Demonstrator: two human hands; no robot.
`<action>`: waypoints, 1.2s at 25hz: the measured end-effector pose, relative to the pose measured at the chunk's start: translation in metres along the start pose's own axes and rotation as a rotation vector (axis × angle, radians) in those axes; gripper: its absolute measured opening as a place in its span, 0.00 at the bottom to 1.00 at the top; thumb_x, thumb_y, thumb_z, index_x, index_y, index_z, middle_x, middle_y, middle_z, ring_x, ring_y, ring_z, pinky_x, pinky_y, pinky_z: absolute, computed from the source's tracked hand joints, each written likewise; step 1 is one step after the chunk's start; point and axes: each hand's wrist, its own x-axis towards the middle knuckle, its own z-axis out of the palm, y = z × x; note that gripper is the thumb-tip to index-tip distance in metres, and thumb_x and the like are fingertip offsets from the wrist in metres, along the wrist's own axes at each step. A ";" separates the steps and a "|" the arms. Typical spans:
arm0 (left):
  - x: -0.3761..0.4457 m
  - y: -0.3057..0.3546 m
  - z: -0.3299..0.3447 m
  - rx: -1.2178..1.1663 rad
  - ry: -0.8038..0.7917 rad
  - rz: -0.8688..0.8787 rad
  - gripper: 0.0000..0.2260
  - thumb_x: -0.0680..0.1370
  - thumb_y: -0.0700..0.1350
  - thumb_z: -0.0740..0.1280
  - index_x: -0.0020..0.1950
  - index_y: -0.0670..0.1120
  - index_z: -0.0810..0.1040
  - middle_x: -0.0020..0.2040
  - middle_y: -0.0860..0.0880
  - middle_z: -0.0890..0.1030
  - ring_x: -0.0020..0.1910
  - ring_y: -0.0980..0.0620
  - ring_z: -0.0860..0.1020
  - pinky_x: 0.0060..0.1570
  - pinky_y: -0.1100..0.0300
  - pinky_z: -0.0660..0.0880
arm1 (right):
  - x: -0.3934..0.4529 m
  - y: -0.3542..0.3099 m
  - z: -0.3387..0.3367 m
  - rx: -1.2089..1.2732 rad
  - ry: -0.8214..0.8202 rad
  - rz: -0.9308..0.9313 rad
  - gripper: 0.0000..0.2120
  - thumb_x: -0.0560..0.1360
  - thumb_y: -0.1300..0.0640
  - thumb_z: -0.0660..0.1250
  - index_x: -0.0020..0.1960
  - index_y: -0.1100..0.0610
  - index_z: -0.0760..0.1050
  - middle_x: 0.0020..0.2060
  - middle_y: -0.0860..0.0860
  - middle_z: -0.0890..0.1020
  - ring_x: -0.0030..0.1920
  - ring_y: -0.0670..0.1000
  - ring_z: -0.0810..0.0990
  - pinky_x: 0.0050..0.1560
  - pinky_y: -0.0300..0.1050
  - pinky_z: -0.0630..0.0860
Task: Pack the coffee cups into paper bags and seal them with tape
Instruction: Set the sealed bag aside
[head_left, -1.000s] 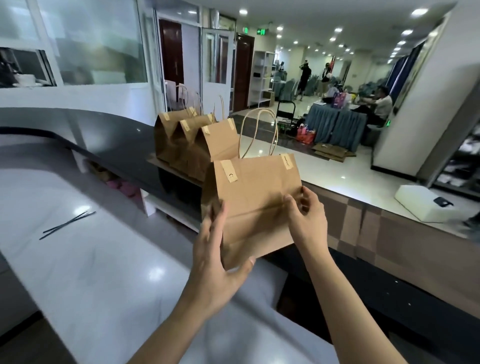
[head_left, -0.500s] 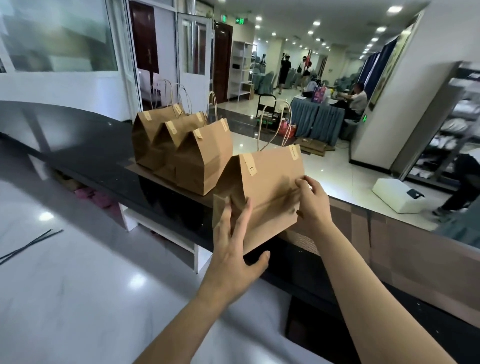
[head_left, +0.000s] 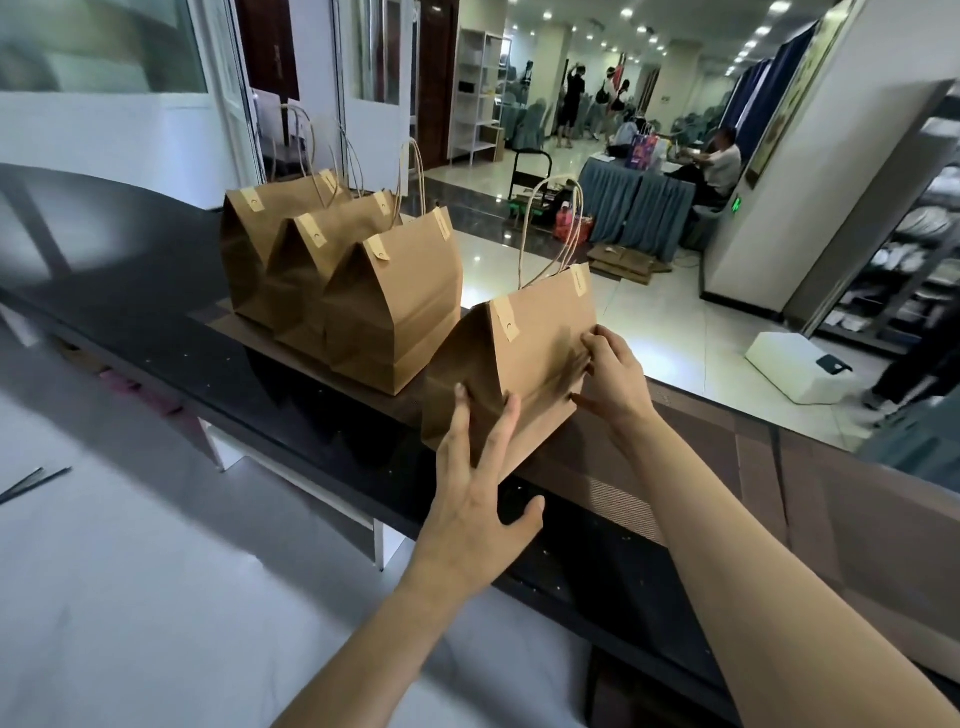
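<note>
Steadying the sealed paper bag (head_left: 524, 364) at the centre of the frame, on the dark counter (head_left: 156, 322), I am laying my left hand (head_left: 480, 483) flat against its lower left corner with fingers spread straight. I am pinching its right edge with my right hand (head_left: 613, 379), fingers curled. Three more taped bags (head_left: 343, 291) are standing together just to its upper left.

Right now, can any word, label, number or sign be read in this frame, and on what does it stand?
None can be read.
Tan tape strips on the brown paper bag held by both hands: small mark, too small to read.
Green lit sign on the white pillar: blurred.
Purple printed bag on the draped table: blurred.
</note>
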 end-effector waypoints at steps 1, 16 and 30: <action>0.005 -0.004 0.002 0.011 0.006 -0.002 0.46 0.75 0.51 0.74 0.82 0.64 0.45 0.82 0.54 0.34 0.82 0.47 0.46 0.75 0.54 0.51 | 0.008 0.002 0.003 -0.008 -0.008 -0.002 0.19 0.83 0.51 0.61 0.74 0.48 0.70 0.52 0.40 0.77 0.55 0.46 0.76 0.57 0.59 0.81; 0.044 -0.036 0.018 0.027 0.037 -0.052 0.45 0.75 0.50 0.75 0.82 0.64 0.49 0.82 0.56 0.34 0.82 0.47 0.48 0.76 0.49 0.60 | 0.066 0.018 0.051 -0.128 -0.107 -0.145 0.23 0.83 0.48 0.63 0.77 0.50 0.64 0.55 0.44 0.77 0.52 0.44 0.78 0.57 0.58 0.82; 0.056 -0.047 0.014 -0.025 0.058 -0.068 0.45 0.74 0.48 0.76 0.81 0.64 0.51 0.82 0.57 0.35 0.81 0.46 0.52 0.75 0.42 0.66 | 0.070 0.021 0.071 -0.173 -0.229 -0.151 0.28 0.85 0.47 0.60 0.83 0.49 0.56 0.77 0.51 0.68 0.69 0.49 0.72 0.70 0.54 0.73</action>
